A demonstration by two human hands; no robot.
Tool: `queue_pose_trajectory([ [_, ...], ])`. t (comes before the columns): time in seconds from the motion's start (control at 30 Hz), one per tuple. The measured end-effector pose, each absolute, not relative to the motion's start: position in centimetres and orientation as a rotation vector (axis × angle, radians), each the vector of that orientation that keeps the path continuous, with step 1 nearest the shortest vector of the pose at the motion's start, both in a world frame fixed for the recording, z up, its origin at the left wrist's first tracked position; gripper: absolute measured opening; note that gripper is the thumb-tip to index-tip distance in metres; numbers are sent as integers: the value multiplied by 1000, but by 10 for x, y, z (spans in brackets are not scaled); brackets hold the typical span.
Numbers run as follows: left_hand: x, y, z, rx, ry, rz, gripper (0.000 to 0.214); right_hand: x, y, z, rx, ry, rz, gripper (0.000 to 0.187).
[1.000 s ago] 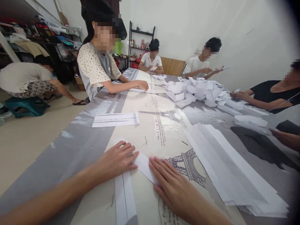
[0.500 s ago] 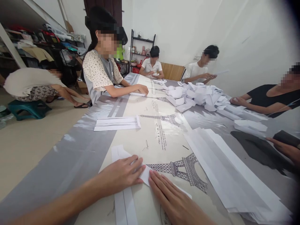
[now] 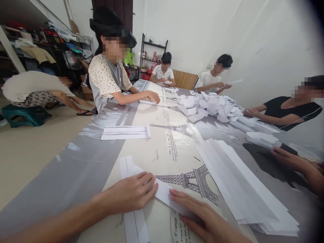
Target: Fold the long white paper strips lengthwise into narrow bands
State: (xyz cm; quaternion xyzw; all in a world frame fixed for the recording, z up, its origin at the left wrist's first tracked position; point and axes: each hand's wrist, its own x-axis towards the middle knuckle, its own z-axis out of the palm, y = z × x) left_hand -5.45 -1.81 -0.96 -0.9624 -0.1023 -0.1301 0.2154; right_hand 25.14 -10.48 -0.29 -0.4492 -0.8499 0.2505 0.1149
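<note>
Paper strip (image 3: 128, 167) lies at the near edge of the table (image 3: 83, 162), its long axis running from near to far, with the far end showing beyond the hands and the near end passing under the left wrist toward the bottom of the view. A folded flap (image 3: 164, 195) of the same white paper branches off it to the right at a slant, pointing near-right. The left hand (image 3: 129, 194) lies palm down with loosely curled fingers pressing where flap and strip meet; it clasps nothing. The right hand (image 3: 202, 216) lies flat and open, fingers spread along the flap's near-right end.

The table is long, covered with a glossy cloth printed in grey bands and Eiffel Tower drawings (image 3: 189, 180). To the right of the hands a broad stack of long white sheets (image 3: 238, 182) lies slanted from far-left to near-right. Farther off on the left, a folded strip bundle (image 3: 125, 132) lies crosswise. A heap of folded white pieces (image 3: 210, 104) is piled at the far middle of the table.

Other people sit around the table: one in a spotted top (image 3: 106, 79) on the left, reaching a hand onto the cloth, two at the far end, and one in black (image 3: 288, 109) on the right. Another person's hand (image 3: 291, 158) rests at the right edge. On the far left someone bends low beside a teal stool (image 3: 22, 116); cluttered shelves (image 3: 45, 44) stand behind, and a dark rack (image 3: 152, 50) holding small items stands against the white far wall.
</note>
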Motion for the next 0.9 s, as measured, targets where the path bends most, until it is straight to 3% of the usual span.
queue_pose_trajectory([
  [0.2,-57,-8,-5,-2739,-234,-353,18,245,-99,-10,-1333,-2259,932,50],
  [0.37,-57,-3,-4,-2828,-241,-489,9,224,-95,-19,-1210,-2310,603,24],
  [0.47,-57,-3,-8,-2809,-294,-556,11,220,-87,-15,-1138,-2361,551,23],
  [0.67,-58,-1,-9,-2826,-408,-494,14,227,-66,7,-1217,-2337,734,22],
  [0.9,-56,4,-13,-2959,-631,-685,23,227,-56,23,-1337,-2298,959,19],
])
